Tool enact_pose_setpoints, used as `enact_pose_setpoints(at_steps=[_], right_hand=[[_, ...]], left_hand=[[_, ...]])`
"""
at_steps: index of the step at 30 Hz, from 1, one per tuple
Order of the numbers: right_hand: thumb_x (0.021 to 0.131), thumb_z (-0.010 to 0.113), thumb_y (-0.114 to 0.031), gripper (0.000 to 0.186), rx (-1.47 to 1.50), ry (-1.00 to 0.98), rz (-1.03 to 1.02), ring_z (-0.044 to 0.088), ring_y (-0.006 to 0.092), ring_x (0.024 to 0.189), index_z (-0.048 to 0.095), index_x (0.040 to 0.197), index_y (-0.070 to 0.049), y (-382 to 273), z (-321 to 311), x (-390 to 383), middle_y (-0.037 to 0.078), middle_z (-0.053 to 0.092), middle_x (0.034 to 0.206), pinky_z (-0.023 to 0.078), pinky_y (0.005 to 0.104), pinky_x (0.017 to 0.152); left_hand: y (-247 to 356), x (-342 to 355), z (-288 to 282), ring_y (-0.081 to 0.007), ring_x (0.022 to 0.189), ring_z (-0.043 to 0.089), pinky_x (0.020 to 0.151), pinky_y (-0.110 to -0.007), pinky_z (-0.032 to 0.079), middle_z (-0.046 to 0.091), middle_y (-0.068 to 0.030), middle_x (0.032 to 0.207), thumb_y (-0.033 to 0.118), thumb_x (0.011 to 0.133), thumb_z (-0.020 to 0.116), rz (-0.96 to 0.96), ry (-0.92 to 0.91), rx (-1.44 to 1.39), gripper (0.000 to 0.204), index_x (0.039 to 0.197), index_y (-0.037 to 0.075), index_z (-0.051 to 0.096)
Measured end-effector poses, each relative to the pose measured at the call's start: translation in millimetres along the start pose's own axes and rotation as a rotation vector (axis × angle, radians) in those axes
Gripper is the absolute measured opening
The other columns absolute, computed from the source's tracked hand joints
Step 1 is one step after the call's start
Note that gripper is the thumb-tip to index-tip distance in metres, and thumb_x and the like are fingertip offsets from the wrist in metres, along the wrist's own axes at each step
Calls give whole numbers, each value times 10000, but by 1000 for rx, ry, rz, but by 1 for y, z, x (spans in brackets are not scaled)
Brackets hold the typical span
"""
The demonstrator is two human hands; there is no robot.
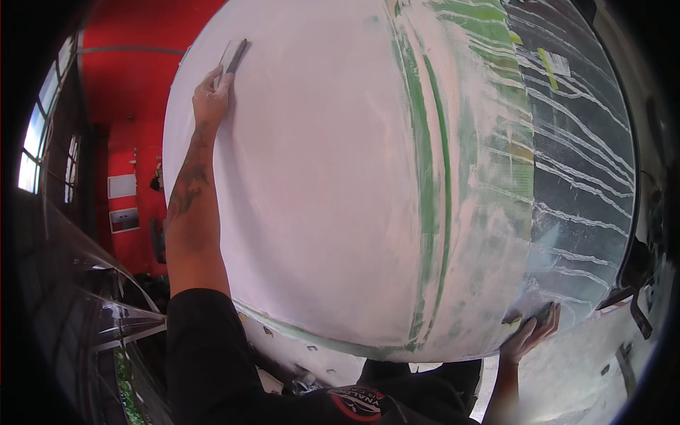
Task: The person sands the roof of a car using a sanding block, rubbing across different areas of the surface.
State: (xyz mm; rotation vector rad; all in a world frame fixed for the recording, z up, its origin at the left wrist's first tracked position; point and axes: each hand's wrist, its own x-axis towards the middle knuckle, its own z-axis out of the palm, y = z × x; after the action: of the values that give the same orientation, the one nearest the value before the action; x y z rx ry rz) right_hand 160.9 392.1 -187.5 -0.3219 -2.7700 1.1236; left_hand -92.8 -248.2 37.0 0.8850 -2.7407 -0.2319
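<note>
A large curved vehicle panel point(319, 177) fills the middle, coated in smooth pale pinkish-white filler or primer, with green streaks toward the right. Far up on its left side, my left hand point(211, 103) grips a narrow light-grey sanding block point(231, 57) with a dark side, held against the coated surface. My right hand point(528, 336) is at the near right edge of the panel. Its fingers curl around something dark there, which I cannot make out.
A dark windshield point(574, 142) with white wavy drips borders the panel on the right; yellow-green tape point(547, 69) sticks to it. Clear plastic sheeting point(106, 262) hangs at left, before a red wall point(142, 78). A whitish body side point(588, 361) lies below.
</note>
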Motion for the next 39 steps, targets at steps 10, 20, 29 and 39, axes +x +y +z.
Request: enact_pose_setpoints(at_steps=[10, 20, 29, 39], right_hand=[[1029, 341, -437, 609, -58, 14, 15, 313, 421, 1368, 409, 1389, 49, 7, -9, 2, 283, 335, 1457, 253, 550, 1112], [1026, 353, -423, 589, -33, 26, 13, 332, 406, 1351, 411, 1407, 23, 6, -4, 1, 262, 347, 1468, 258, 543, 1112], [1027, 342, -441, 619, 22, 14, 18, 316, 413, 1368, 400, 1416, 37, 1, 3, -3, 269, 354, 1451, 266, 547, 1108], [1026, 327, -454, 632, -55, 10, 18, 320, 427, 1358, 397, 1407, 45, 7, -8, 2, 285, 338, 1452, 230, 552, 1121]], left_hand=[[-16, -163, 7, -361, 1167, 532, 978, -426, 450, 581, -211, 1233, 128, 869, 713, 409, 35, -126, 467, 1318, 73, 597], [-6, -108, 13, -349, 1096, 562, 937, -409, 457, 608, -202, 1236, 210, 909, 679, 434, 105, 90, 451, 1320, 53, 585], [-40, -21, -1, -345, 964, 638, 888, -395, 491, 666, -241, 1108, 221, 921, 660, 287, 157, -17, 422, 1278, 4, 609], [19, -205, 13, -366, 1110, 527, 958, -440, 434, 588, -186, 1223, 140, 860, 717, 492, 20, 3, 473, 1313, 72, 597]])
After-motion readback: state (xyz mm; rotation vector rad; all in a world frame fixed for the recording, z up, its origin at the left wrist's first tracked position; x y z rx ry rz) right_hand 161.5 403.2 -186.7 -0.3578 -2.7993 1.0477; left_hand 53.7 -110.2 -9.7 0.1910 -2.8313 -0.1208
